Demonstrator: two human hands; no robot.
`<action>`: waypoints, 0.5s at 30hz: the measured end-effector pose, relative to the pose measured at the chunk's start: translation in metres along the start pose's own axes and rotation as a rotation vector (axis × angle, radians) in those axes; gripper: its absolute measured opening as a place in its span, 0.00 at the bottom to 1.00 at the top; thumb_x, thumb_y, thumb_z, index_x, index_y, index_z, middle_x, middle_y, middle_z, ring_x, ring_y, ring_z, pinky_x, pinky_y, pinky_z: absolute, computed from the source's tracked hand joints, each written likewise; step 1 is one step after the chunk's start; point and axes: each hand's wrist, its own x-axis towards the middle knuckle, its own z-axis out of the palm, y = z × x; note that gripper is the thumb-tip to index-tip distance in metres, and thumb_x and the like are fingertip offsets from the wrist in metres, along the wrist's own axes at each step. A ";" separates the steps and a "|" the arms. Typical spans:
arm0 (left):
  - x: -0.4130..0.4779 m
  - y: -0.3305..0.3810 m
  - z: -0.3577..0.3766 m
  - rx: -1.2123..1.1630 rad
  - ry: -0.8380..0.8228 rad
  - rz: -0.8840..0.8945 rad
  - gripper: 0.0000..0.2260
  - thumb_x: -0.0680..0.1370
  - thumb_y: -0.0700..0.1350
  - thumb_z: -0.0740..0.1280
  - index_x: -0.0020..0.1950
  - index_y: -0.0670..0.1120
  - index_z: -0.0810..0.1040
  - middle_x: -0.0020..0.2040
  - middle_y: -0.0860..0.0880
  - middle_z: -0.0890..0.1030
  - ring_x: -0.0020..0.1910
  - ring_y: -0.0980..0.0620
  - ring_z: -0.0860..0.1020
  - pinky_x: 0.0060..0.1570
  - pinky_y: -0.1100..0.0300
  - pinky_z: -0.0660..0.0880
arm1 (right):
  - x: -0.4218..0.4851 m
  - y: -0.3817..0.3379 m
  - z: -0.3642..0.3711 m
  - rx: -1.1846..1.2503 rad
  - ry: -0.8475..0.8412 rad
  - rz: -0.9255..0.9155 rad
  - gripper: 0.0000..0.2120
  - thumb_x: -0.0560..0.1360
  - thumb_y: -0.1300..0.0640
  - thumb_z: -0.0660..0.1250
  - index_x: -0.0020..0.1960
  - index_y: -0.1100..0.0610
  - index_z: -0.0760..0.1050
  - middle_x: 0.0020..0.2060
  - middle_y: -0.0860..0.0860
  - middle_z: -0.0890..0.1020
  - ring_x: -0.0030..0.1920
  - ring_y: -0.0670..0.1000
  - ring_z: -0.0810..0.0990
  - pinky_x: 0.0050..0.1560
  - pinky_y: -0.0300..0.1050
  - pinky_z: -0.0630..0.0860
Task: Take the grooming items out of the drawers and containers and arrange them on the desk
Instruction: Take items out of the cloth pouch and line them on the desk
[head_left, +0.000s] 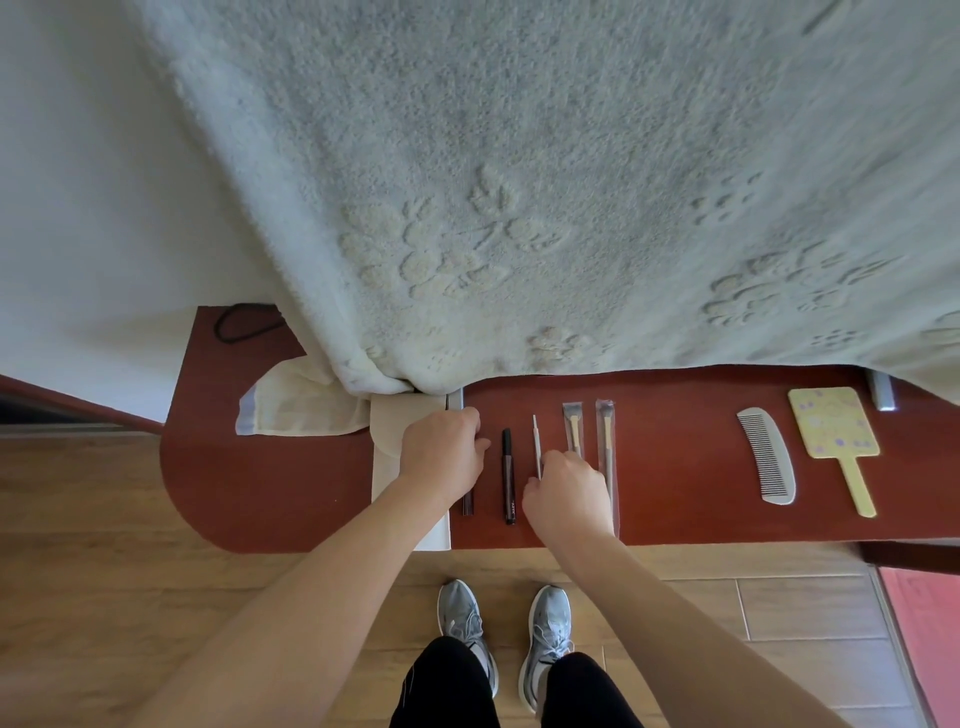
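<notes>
Head view, looking down at a red-brown surface (675, 499) with a pale fleecy blanket (519, 182) hung over its far side.

Left hand (441, 457) was curled, knuckles up, on a dark slim stick (468, 504) whose near end showed below the hand; the fingers appeared closed on it, the grip itself hidden. The hand's outer side lay over a cream cloth (387, 431).

Right hand (569, 488) was curled with its fingertips at a thin white stick (535, 441); whether it pinched the stick could not be told.

Between the two hands lay a black pen-shaped item (508, 478), lengthwise, touching neither. Two sleeved brushes (573, 426) (605, 431) lay just right of the right hand, partly under it.

Well to the right of both hands lay a grey comb (768, 457), and beside it a yellow hand mirror (834, 423), handle toward the near edge.
</notes>
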 end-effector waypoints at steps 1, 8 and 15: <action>0.000 0.000 0.000 -0.001 0.000 -0.004 0.08 0.78 0.53 0.67 0.49 0.49 0.77 0.40 0.52 0.81 0.39 0.50 0.78 0.35 0.58 0.71 | 0.000 0.000 0.000 -0.002 -0.002 0.002 0.05 0.77 0.58 0.61 0.49 0.58 0.75 0.44 0.52 0.77 0.40 0.52 0.79 0.40 0.43 0.79; -0.002 0.002 -0.005 -0.049 0.007 -0.039 0.08 0.78 0.53 0.68 0.52 0.49 0.78 0.41 0.53 0.81 0.41 0.51 0.79 0.37 0.58 0.72 | -0.001 -0.001 -0.003 -0.012 -0.022 -0.006 0.05 0.77 0.57 0.62 0.49 0.57 0.75 0.43 0.51 0.76 0.39 0.51 0.79 0.39 0.42 0.79; -0.005 0.006 -0.012 -0.074 0.021 -0.072 0.10 0.78 0.53 0.68 0.54 0.50 0.78 0.43 0.52 0.81 0.43 0.51 0.78 0.40 0.56 0.75 | -0.001 0.001 -0.007 -0.003 -0.016 -0.031 0.06 0.77 0.57 0.62 0.51 0.57 0.75 0.43 0.51 0.77 0.39 0.49 0.78 0.39 0.40 0.78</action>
